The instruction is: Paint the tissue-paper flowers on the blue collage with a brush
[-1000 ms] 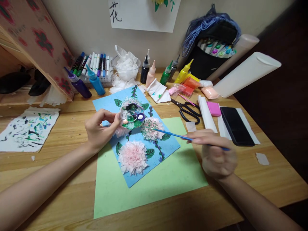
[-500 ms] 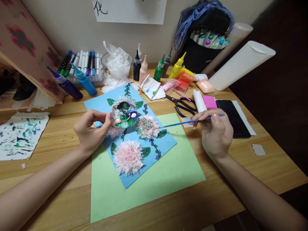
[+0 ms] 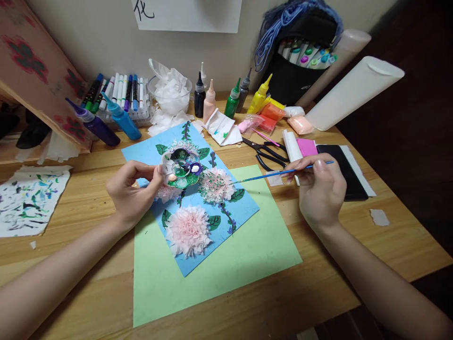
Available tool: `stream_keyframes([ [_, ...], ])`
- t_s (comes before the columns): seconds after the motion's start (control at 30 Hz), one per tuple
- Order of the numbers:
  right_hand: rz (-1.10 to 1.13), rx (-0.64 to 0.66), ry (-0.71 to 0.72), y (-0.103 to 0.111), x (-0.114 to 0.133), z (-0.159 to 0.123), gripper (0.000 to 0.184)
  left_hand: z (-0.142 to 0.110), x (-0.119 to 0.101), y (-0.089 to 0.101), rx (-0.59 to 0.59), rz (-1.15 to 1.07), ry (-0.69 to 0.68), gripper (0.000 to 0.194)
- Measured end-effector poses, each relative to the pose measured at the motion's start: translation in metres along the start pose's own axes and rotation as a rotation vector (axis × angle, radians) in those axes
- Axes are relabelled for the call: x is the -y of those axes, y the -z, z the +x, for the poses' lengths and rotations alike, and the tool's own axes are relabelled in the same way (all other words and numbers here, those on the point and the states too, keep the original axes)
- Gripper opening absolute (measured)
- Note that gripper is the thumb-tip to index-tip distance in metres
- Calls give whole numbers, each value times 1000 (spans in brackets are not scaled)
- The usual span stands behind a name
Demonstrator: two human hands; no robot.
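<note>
My left hand [image 3: 136, 191] pinches the rim of a small paint palette [image 3: 186, 181], whose wells hold green, purple, white and peach paint. It hovers over a blue board [image 3: 237, 217] decorated with pink tissue-paper flowers and painted leaves. In my right hand [image 3: 320, 189] is a thin blue paintbrush [image 3: 264, 176], its tip at the right edge of a green-flecked paper flower [image 3: 216, 185]; whether it touches I cannot tell. Nearer to me on the board is a plain pink flower [image 3: 188, 231]. Under the board lies a light green sheet [image 3: 262, 269]. The palette hides part of the upper flowers.
Paint bottles [image 3: 209, 101] line the back, beside a clear bowl [image 3: 170, 94] of tissue pieces. Black scissors [image 3: 267, 153], a phone [image 3: 345, 174] and a pink packet [image 3: 306, 147] lie to the right. A paint-smeared cloth [image 3: 33, 200] is at far left.
The camera view has shifted, so the scene sits further left and slightly higher. My right hand has brought the brush slightly right and steadied it by the flecked flower; the left keeps holding the palette.
</note>
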State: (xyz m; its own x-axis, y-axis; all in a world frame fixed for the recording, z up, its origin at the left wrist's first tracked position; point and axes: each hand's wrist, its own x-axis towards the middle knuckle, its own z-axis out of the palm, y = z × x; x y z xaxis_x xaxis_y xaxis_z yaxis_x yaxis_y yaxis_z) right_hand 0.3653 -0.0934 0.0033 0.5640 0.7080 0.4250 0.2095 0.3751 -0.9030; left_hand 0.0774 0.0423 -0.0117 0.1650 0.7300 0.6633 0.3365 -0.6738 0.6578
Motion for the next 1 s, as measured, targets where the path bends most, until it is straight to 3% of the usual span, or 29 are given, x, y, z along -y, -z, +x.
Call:
stream_keyframes([
  [0.23, 5, 96, -61, -4, 4, -6, 22, 1, -2, -4, -41, 9, -10, 14],
  [0.47, -1, 2, -30, -1, 3, -1, 21, 1, -4, -4, -40, 3, -18, 14],
  [0.67, -11, 142, -43, -2, 4, -5, 22, 1, -4, -3, -25, -7, -19, 14],
  [0.87, 1, -15, -7, 2, 2, 3, 21, 1, -3, -2, -15, -14, -17, 14],
  [1.0, 25, 88, -14, 1, 4, 1, 21, 1, -3, -2, -13, -9, -15, 14],
])
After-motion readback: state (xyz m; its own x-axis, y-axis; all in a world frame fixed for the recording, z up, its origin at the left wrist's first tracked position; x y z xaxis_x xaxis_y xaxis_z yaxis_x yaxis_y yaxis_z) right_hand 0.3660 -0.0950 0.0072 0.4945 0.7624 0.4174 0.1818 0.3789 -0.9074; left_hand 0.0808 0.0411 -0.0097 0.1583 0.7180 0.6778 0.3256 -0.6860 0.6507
